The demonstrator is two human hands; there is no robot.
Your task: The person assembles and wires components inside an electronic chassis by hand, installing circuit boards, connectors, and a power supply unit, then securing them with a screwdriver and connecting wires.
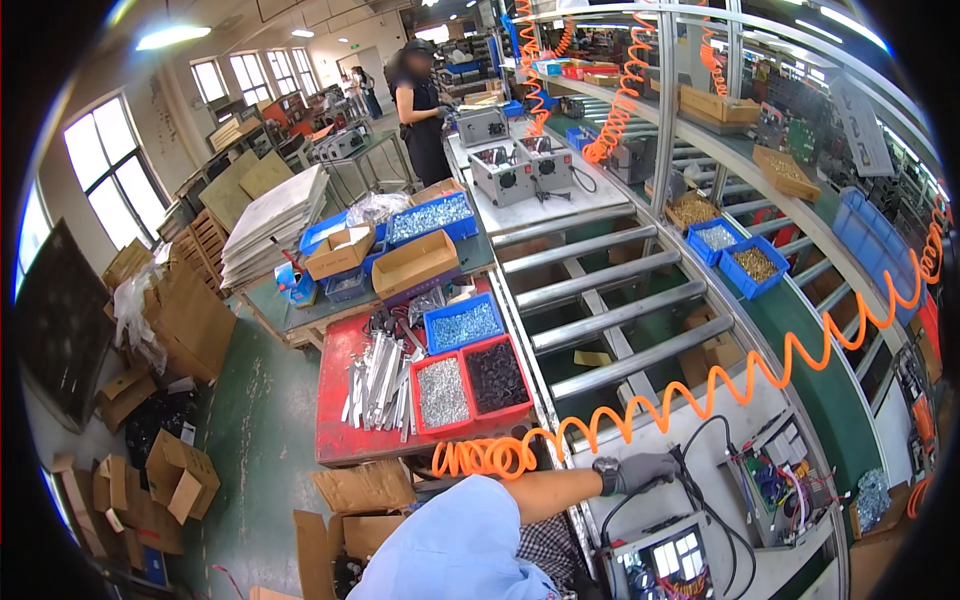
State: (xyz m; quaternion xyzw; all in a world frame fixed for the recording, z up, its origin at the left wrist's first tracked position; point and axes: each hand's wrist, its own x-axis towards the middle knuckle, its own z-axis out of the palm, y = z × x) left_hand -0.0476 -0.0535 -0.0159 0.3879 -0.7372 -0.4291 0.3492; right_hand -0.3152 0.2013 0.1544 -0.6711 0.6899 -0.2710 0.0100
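Observation:
My left hand (642, 472), in a dark grey glove, reaches rightward over a pale work board (640, 440). Its fingers are closed around a black power cable (700, 492), which loops down over the board. Just below the hand sits an open metal case (662, 562) with a shiny panel and some wiring inside. To the right stands a second opened case (785, 470), its circuit parts and coloured wires exposed. An orange coiled air hose (655, 415) stretches across above my forearm. My right hand is out of view.
A roller conveyor (620, 300) runs ahead, with finished-looking metal boxes (505, 172) farther along and a co-worker (415, 110) beside it. On the left, a red table (340, 400) bears red bins (440, 392) of small parts and metal strips (380, 380). Cardboard boxes (185, 475) lie on the floor.

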